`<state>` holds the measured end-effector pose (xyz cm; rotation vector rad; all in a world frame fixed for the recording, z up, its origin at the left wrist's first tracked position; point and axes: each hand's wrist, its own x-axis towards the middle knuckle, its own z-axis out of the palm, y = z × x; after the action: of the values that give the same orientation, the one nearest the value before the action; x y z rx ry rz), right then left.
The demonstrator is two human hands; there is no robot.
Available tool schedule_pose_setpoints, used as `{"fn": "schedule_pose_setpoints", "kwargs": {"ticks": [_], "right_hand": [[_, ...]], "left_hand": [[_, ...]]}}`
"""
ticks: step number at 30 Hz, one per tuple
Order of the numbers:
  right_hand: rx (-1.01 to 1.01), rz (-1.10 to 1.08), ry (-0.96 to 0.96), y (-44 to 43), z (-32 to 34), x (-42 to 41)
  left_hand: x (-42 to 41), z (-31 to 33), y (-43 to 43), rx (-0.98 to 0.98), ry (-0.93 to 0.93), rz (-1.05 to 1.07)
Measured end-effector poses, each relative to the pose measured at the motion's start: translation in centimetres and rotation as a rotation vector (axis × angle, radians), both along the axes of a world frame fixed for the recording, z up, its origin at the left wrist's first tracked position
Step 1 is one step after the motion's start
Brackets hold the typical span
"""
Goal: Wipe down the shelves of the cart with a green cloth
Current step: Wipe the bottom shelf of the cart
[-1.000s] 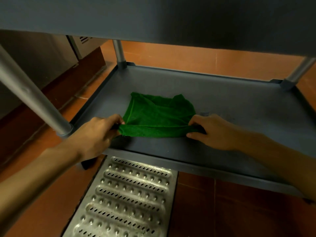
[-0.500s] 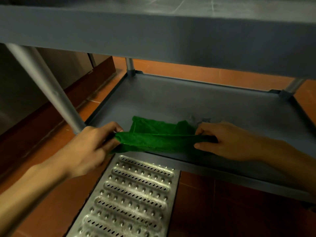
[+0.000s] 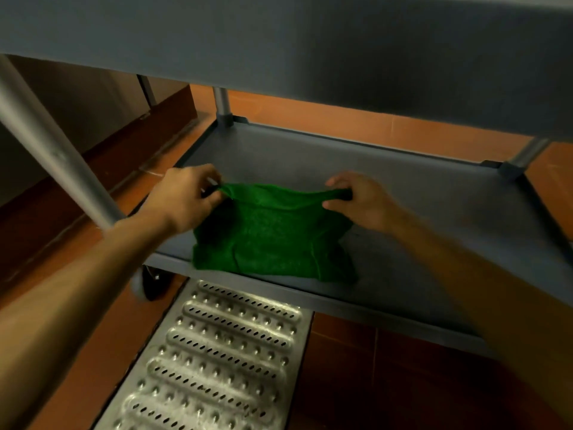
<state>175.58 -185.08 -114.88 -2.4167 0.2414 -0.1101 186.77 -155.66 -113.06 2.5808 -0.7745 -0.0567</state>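
Observation:
A green cloth lies on the grey bottom shelf of the cart, its near edge reaching the shelf's front rim. My left hand pinches the cloth's far left corner. My right hand pinches its far right corner. The far edge of the cloth is raised a little between the two hands. The upper shelf of the cart hangs over the scene and fills the top of the view.
Grey metal posts stand at the front left, back left and back right of the cart. A caster wheel sits under the front left corner. A perforated steel drain grate lies in the orange tiled floor.
Both hands have carried the pinched edge of the cloth away from me, from the shelf's front rim toward its middle, so the cloth now spreads out flat behind them.

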Motion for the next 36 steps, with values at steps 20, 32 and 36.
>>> {"fn": "schedule_pose_setpoints", "kwargs": {"ticks": [20, 32, 36], "right_hand": [[-0.525, 0.381, -0.046, 1.1, -6.6, -6.8], [-0.194, 0.185, -0.141, 2.3, -1.7, -6.1], [-0.148, 0.182, -0.107, 2.1, 1.5, -5.1]], "left_hand": [[-5.2, -6.5, 2.0, 0.287, 0.066, -0.319], [-7.1, -5.4, -2.0, 0.401, -0.02, -0.16], [-6.5, -3.4, -1.8, 0.291, -0.059, -0.149]]}}
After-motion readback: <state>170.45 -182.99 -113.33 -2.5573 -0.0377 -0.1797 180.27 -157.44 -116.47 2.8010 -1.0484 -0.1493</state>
